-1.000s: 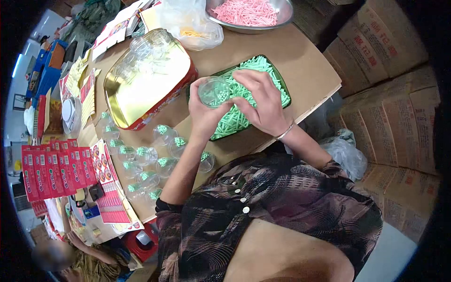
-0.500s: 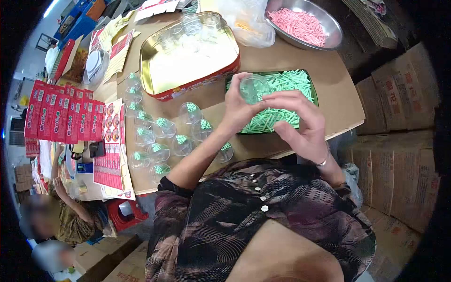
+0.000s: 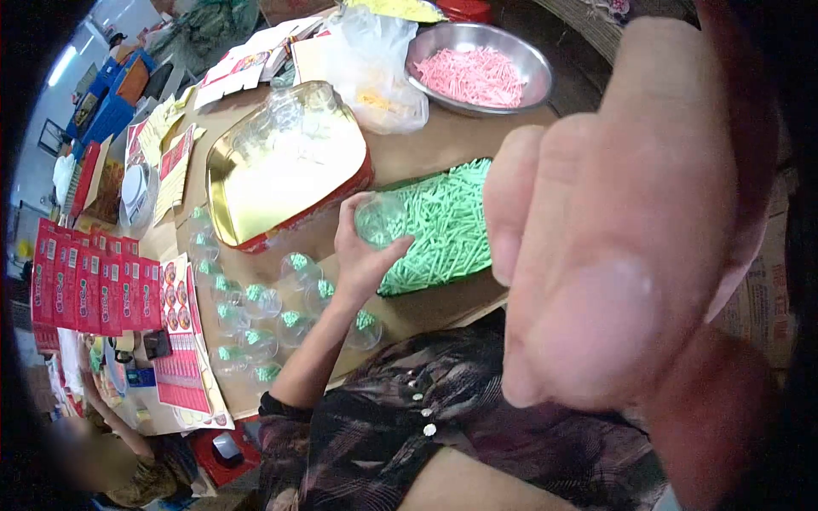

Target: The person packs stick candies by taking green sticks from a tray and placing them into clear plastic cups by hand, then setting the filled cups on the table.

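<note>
My left hand [image 3: 362,255] is wrapped round a clear plastic cup [image 3: 381,220], tilted over the near-left part of a dark tray full of short green sticks [image 3: 443,223]. Green shows through the cup's wall; I cannot tell whether any sticks are inside it. Raised very close to the camera, my right hand [image 3: 622,230] covers the right side of the view and the tray's right end. Its fingers are curled with the thumb against them, and one finger points upward. Nothing shows in its grasp. Left of my left forearm stand several clear cups [image 3: 294,322] holding bunches of green sticks.
Behind the cups lies a gold-lined tin [image 3: 234,179] with clear plastic cups inside. A steel bowl [image 3: 538,78] of pink sticks and a plastic bag [image 3: 388,64] stand farther back. Red packets [image 3: 94,281] and sticker sheets [image 3: 183,358] lie left. Another person [image 3: 149,477] sits lower left.
My right hand has left the cup area and come up close to the camera. My left hand still holds the cup, now tilted lower by the green sticks. The view has shifted.
</note>
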A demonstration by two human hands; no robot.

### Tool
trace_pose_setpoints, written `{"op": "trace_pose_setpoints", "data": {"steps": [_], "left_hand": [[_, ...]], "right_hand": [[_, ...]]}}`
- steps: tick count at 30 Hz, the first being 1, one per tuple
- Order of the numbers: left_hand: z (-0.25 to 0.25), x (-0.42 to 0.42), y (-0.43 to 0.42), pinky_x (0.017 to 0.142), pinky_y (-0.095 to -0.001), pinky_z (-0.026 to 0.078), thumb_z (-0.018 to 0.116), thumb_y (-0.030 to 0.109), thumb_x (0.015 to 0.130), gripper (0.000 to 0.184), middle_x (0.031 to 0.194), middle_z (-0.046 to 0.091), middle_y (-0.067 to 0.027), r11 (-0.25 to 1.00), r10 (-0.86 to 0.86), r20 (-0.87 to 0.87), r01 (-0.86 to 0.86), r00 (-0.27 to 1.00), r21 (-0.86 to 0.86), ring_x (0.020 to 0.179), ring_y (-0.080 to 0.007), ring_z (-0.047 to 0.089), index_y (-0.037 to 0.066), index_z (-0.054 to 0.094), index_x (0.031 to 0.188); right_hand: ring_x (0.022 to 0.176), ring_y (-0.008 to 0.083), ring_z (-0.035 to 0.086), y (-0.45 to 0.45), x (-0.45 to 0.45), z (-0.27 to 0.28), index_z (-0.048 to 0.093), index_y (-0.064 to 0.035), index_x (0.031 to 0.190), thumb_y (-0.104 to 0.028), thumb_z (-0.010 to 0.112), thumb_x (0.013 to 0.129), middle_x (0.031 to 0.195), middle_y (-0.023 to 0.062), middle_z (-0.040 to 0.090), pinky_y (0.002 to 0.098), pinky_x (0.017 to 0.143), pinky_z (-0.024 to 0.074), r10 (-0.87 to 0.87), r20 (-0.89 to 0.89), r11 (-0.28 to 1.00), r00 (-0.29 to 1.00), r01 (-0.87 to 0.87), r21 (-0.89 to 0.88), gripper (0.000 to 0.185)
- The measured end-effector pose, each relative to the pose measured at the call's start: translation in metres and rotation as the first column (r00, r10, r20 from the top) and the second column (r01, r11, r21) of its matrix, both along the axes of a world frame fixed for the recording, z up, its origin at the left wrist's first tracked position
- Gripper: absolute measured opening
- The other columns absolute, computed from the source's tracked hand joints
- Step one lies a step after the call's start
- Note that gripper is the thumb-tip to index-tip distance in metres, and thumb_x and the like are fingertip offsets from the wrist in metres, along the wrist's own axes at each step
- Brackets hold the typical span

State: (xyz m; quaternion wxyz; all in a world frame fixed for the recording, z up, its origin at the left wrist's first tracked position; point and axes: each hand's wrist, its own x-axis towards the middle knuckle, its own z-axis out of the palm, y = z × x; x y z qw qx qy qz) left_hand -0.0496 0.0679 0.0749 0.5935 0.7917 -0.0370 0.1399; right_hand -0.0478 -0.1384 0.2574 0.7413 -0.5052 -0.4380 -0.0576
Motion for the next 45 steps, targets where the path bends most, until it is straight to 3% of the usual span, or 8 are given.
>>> {"op": "trace_pose_setpoints", "data": {"steps": [5, 10, 19, 21, 24, 33, 38, 45], "left_hand": [[0.009, -0.002, -0.005, 0.089, -0.0333, 0.047, 0.078, 0.008, 0.064, 0.066, 0.109, 0.058, -0.0118, 0.994, -0.038, -0.074, 0.03, 0.997, -0.108, 0.096, -0.0234, 0.059, 0.004, 0.045, 0.121], [0.021, -0.004, -0.008, 0.089, -0.0331, 0.047, 0.077, 0.01, 0.065, 0.067, 0.109, 0.057, -0.0118, 0.999, -0.004, -0.004, 0.004, 1.0, 0.048, 0.095, -0.0236, 0.059, 0.003, 0.045, 0.122], [0.015, -0.011, 0.013, 0.09, -0.0338, 0.046, 0.078, 0.01, 0.065, 0.067, 0.11, 0.056, -0.0117, 0.996, 0.007, -0.131, -0.018, 0.991, -0.082, 0.098, -0.024, 0.058, 0.004, 0.045, 0.123], [0.024, -0.018, 0.033, 0.089, -0.0348, 0.047, 0.078, 0.01, 0.065, 0.068, 0.11, 0.057, -0.0124, 0.997, 0.055, -0.206, -0.064, 0.977, -0.039, 0.098, -0.0244, 0.059, 0.005, 0.045, 0.124], [0.03, -0.024, 0.062, 0.09, -0.0381, 0.049, 0.081, 0.012, 0.066, 0.07, 0.112, 0.057, -0.0145, 0.982, 0.174, 0.028, -0.171, 0.984, -0.079, 0.1, -0.026, 0.06, 0.005, 0.044, 0.125], [-0.05, -0.148, 0.357, 0.088, -0.0346, 0.048, 0.078, 0.006, 0.067, 0.067, 0.111, 0.059, -0.0138, 0.902, 0.418, 0.113, -0.397, 0.901, -0.171, 0.097, -0.0242, 0.06, 0.004, 0.045, 0.125], [-0.082, -0.212, 0.398, 0.086, -0.0327, 0.048, 0.076, 0.003, 0.067, 0.065, 0.11, 0.059, -0.0134, 0.816, 0.562, -0.02, -0.558, 0.827, -0.149, 0.096, -0.0232, 0.06, 0.004, 0.046, 0.125], [-0.078, -0.189, 0.394, 0.084, -0.03, 0.048, 0.073, -0.002, 0.068, 0.063, 0.109, 0.06, -0.0128, 0.725, 0.658, -0.265, -0.688, 0.705, -0.03, 0.093, -0.0218, 0.06, 0.004, 0.047, 0.125]], "right_hand": [[0.065, 0.0171, 0.062, 0.003, 0.037, 0.016, 0.047, 0.0069, 0.126, -0.018, 0.071, 0.085, 0.095, 0.0126, 0.065, 0.0231, 0.062, 0.0514, 0.02, 0.138, 1.0, 0.99, -0.019, -0.009, 0.053], [0.064, 0.0168, 0.061, 0.024, 0.057, 0.028, 0.048, 0.0071, 0.125, -0.016, 0.07, 0.086, 0.093, 0.0123, 0.065, 0.0229, 0.061, 0.0509, 0.073, 0.199, 0.994, 0.977, -0.087, 0.063, 0.051], [0.062, 0.0161, 0.061, 0.069, 0.021, 0.007, 0.048, 0.0075, 0.124, -0.014, 0.069, 0.086, 0.091, 0.0118, 0.065, 0.0226, 0.061, 0.0501, 0.231, -0.008, 0.963, 0.973, -0.227, 0.147, 0.048], [0.061, 0.016, 0.061, 0.085, 0.02, 0.004, 0.048, 0.0076, 0.123, -0.013, 0.068, 0.086, 0.09, 0.0117, 0.065, 0.0226, 0.061, 0.0499, 0.291, -0.026, 0.945, 0.956, -0.283, 0.167, 0.047], [0.06, 0.0157, 0.061, 0.103, 0.027, 0.005, 0.048, 0.0077, 0.123, -0.012, 0.068, 0.087, 0.09, 0.0115, 0.065, 0.0225, 0.061, 0.0497, 0.372, -0.018, 0.916, 0.928, -0.364, 0.171, 0.046], [0.058, 0.0151, 0.06, 0.126, 0.107, 0.046, 0.049, 0.0081, 0.122, -0.009, 0.066, 0.087, 0.087, 0.011, 0.065, 0.0222, 0.06, 0.0488, 0.434, 0.244, 0.883, 0.867, -0.463, 0.076, 0.042], [0.057, 0.0147, 0.06, 0.148, 0.112, 0.044, 0.049, 0.0083, 0.121, -0.008, 0.065, 0.087, 0.086, 0.0107, 0.065, 0.022, 0.06, 0.0484, 0.49, 0.222, 0.846, 0.843, -0.521, 0.112, 0.041], [0.055, 0.0142, 0.06, 0.15, 0.085, 0.026, 0.049, 0.0086, 0.12, -0.005, 0.064, 0.088, 0.084, 0.0102, 0.065, 0.0218, 0.059, 0.0477, 0.486, 0.111, 0.843, 0.867, -0.499, 0.2, 0.038]]}}
